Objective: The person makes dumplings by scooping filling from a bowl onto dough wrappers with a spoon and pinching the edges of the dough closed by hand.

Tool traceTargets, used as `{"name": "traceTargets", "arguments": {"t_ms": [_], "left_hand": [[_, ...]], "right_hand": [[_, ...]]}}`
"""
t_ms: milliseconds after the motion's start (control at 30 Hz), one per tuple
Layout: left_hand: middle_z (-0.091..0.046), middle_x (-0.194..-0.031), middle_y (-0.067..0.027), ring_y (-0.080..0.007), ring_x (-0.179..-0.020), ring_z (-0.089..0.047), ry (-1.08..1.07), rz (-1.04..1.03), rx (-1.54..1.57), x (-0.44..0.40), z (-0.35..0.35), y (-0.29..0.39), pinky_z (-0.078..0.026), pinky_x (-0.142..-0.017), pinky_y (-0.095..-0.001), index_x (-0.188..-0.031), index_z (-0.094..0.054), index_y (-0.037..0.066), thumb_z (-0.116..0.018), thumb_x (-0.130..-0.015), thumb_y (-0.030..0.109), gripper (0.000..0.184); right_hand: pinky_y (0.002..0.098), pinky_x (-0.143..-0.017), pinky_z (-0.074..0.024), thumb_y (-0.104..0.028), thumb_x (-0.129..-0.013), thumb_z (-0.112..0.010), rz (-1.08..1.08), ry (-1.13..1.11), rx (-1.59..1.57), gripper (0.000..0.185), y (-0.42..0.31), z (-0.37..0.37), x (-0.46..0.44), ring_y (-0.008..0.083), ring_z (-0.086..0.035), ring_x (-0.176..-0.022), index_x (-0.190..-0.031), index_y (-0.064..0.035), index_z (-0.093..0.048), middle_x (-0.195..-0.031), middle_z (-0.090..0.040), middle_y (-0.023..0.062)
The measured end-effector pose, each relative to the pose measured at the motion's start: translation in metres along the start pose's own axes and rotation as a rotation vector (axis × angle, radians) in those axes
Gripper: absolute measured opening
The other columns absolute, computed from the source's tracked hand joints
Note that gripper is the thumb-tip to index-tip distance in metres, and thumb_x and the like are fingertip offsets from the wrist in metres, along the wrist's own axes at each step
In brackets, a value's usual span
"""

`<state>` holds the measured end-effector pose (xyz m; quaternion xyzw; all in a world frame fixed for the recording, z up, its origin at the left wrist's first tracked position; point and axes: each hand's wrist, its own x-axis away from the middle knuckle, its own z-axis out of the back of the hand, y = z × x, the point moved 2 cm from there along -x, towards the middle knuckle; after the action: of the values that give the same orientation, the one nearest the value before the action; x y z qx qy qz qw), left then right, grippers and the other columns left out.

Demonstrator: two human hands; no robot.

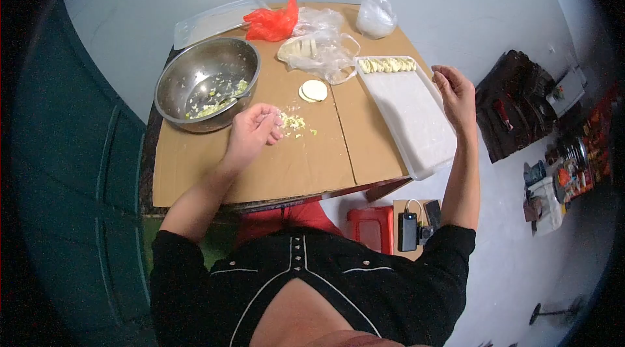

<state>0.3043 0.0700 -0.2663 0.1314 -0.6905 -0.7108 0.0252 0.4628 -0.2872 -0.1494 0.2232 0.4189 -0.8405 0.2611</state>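
Note:
My left hand (254,131) is closed over the cardboard, beside a scatter of chopped filling (294,123); what its fingers hold, if anything, is hidden. A large steel bowl (189,112) with chopped green and white filling (218,103) stands just behind and left of it. My right hand (454,90) is over the right edge of a white tray (416,119), fingers curled together, their contents too small to make out. Along the tray's far end lies a row of filled dumplings (387,65). Round white wrappers (314,91) are stacked on the cardboard between the bowl and the tray.
Behind the wrappers lie a clear plastic bag (325,54) with pale dough pieces (297,49) and a red bag (273,21). Another clear bag (376,15) and a clear lid (218,21) are at the back. Below the table are a red stool (371,230) and a black device (408,231).

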Motion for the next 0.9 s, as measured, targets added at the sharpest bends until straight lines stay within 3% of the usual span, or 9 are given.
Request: {"name": "traceTargets", "arguments": {"t_ms": [233,367,400,467,533,600,700,800,900], "left_hand": [[-0.066,-0.084,-0.0085,-0.0094,-0.064,-0.061,0.070,-0.108,-0.226,0.000,-0.002,-0.003,-0.051,-0.055,-0.0224,-0.101,-0.059,-0.004,-0.053,-0.091,0.005,0.015],[-0.067,-0.083,-0.0091,-0.0095,-0.064,-0.062,0.167,-0.311,-0.314,0.004,-0.003,-0.001,-0.053,-0.057,-0.0229,-0.102,-0.059,-0.004,-0.053,-0.089,0.002,0.016],[-0.067,-0.083,-0.0093,-0.0096,-0.064,-0.062,0.195,-0.349,-0.330,0.005,-0.004,0.003,-0.053,-0.057,-0.0229,-0.102,-0.059,-0.005,-0.053,-0.089,0.002,0.016],[-0.067,-0.084,-0.0103,-0.0097,-0.065,-0.062,0.188,-0.374,-0.365,0.004,0.003,-0.003,-0.053,-0.058,-0.0230,-0.103,-0.059,-0.005,-0.053,-0.088,0.000,0.016],[-0.067,-0.086,-0.0113,-0.0098,-0.065,-0.062,0.184,-0.400,-0.392,0.004,0.007,-0.008,-0.053,-0.058,-0.0230,-0.104,-0.058,-0.005,-0.053,-0.088,-0.001,0.017],[-0.066,-0.089,-0.0123,-0.0096,-0.066,-0.060,0.240,-0.360,-0.312,0.006,0.009,-0.011,-0.053,-0.059,-0.0230,-0.106,-0.057,-0.006,-0.052,-0.089,-0.001,0.018],[-0.065,-0.090,-0.0124,-0.0091,-0.066,-0.059,0.188,-0.363,-0.256,0.004,0.011,-0.016,-0.053,-0.060,-0.0231,-0.108,-0.056,-0.005,-0.051,-0.090,0.000,0.019],[-0.065,-0.091,-0.0105,-0.0093,-0.066,-0.059,0.157,-0.349,-0.292,0.008,0.006,-0.004,-0.053,-0.061,-0.0234,-0.108,-0.056,-0.005,-0.050,-0.091,0.000,0.019],[-0.064,-0.092,-0.0093,-0.0095,-0.066,-0.058,0.173,-0.346,-0.282,0.003,0.010,-0.010,-0.052,-0.061,-0.0233,-0.108,-0.057,-0.003,-0.050,-0.091,0.001,0.018]], "right_hand": [[0.0282,-0.075,-0.0495,-0.009,-0.088,-0.059,-0.006,-0.110,-0.232,0.018,-0.019,-0.028,0.019,0.0132,-0.062,-0.082,-0.100,0.0036,-0.064,-0.087,-0.067,0.0102],[0.0354,-0.073,-0.0501,-0.011,-0.086,-0.058,0.136,-0.435,-0.275,0.017,-0.087,-0.054,0.045,0.0295,-0.064,-0.082,-0.096,0.0012,-0.063,-0.089,-0.065,0.0186],[0.0311,-0.074,-0.0495,-0.008,-0.086,-0.059,0.168,-0.544,-0.236,0.015,-0.107,-0.056,0.050,0.0195,-0.063,-0.082,-0.098,0.0016,-0.063,-0.088,-0.065,0.0128],[0.0365,-0.070,-0.0492,-0.005,-0.082,-0.059,0.363,-0.639,-0.237,0.016,-0.145,-0.055,0.056,0.0302,-0.061,-0.077,-0.097,0.0010,-0.060,-0.085,-0.060,0.0175],[0.0394,-0.063,-0.0480,-0.003,-0.072,-0.060,0.472,-0.632,-0.475,0.017,-0.167,-0.053,0.064,0.0304,-0.057,-0.073,-0.088,0.0017,-0.059,-0.080,-0.053,0.0157],[0.0362,-0.055,-0.0451,-0.013,-0.060,-0.060,0.784,-0.341,-0.251,0.024,-0.190,-0.063,0.081,0.0266,-0.055,-0.069,-0.077,0.0031,-0.056,-0.076,-0.052,0.0113],[0.0502,-0.059,-0.0469,-0.018,-0.075,-0.052,0.807,-0.420,-0.118,0.024,-0.235,-0.047,0.088,0.0352,-0.058,-0.069,-0.073,0.0038,-0.062,-0.071,-0.054,0.0165],[0.0498,-0.062,-0.0457,-0.022,-0.076,-0.050,0.751,-0.526,-0.229,0.028,-0.252,-0.053,0.097,0.0330,-0.054,-0.069,-0.073,0.0025,-0.064,-0.068,-0.052,0.0154],[0.0472,-0.063,-0.0449,-0.020,-0.078,-0.058,0.825,-0.109,-0.095,0.024,-0.245,-0.058,0.093,0.0314,-0.055,-0.071,-0.073,0.0023,-0.065,-0.075,-0.056,0.0143]]}}
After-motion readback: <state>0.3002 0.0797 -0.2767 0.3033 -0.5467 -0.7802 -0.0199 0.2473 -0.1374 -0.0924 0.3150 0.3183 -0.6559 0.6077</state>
